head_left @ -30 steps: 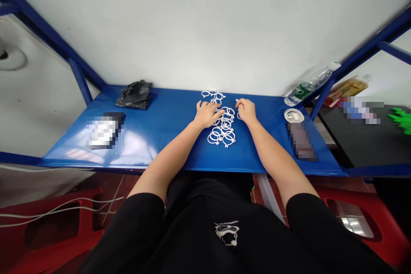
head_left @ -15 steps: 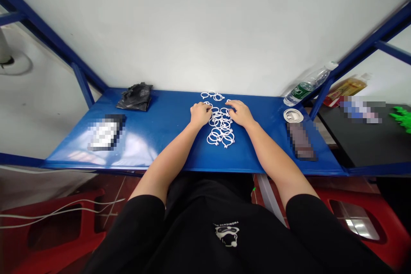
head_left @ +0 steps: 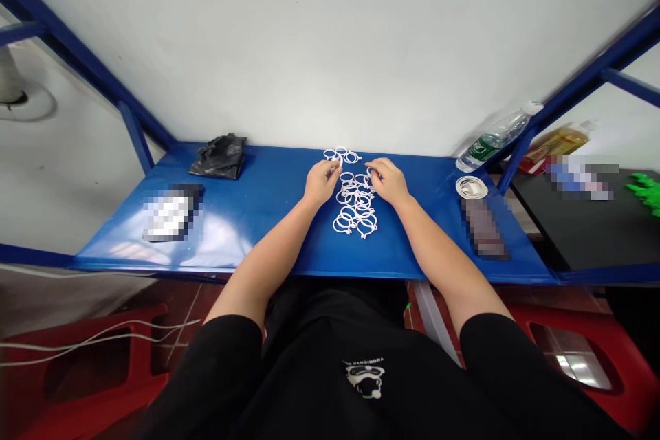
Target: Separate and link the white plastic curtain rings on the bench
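Several white curtain rings (head_left: 367, 223), each with a small eyelet, lie overlapping in a cluster on the blue table (head_left: 278, 220). A smaller group of the same rings (head_left: 350, 157) sits near the wall. My left hand (head_left: 322, 181) is at the cluster's left side, its thumb and fingers pinched on a white ring that shows at the fingertips. On the other side, my right hand (head_left: 389, 182) is closed with a white ring partly visible between its fingers. The fingers hide part of both held rings.
A crumpled black plastic bag (head_left: 221, 156) and a blurred-out phone-like object (head_left: 172, 213) lie on the left. To the right are a water bottle (head_left: 495, 139), a coiled white cable (head_left: 471, 187) and a dark blurred-out object (head_left: 483, 228). Blue frame bars flank the table.
Both hands have lifted slightly and drawn back from the cluster, the right one a little to the right. A ring now shows at the fingertips of each hand.
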Demonstrator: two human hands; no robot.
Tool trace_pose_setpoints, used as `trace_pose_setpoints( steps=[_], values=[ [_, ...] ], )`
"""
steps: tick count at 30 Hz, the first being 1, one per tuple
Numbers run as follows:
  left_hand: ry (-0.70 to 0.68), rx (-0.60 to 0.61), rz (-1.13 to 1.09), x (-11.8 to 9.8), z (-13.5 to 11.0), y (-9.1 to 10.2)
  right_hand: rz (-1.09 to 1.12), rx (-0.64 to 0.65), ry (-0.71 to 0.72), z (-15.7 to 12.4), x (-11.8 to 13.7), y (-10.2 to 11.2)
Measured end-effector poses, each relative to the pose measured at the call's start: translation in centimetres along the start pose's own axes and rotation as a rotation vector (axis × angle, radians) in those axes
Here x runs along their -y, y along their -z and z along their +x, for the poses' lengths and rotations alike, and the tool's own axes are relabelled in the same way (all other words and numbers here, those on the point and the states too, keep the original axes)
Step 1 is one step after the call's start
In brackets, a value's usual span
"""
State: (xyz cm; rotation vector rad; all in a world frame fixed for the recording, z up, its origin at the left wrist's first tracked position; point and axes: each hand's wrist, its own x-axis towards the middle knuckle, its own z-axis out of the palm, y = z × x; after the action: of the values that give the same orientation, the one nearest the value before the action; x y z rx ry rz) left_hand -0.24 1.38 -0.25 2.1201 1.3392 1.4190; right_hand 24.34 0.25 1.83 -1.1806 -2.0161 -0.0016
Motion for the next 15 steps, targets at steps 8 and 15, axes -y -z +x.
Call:
trace_pose_setpoints(
  steps=[8, 15],
  values=[
    [-0.254, 0.024, 0.011, -1.0, -0.3, -0.5, 0.03, 0.047, 0.057, -0.3, 1.5, -0.3],
    [-0.533, 0.17, 0.05, -2.0, -0.5, -0.9, 0.206, 0.089, 0.072, -0.4, 1.8, 0.2]
  ],
)
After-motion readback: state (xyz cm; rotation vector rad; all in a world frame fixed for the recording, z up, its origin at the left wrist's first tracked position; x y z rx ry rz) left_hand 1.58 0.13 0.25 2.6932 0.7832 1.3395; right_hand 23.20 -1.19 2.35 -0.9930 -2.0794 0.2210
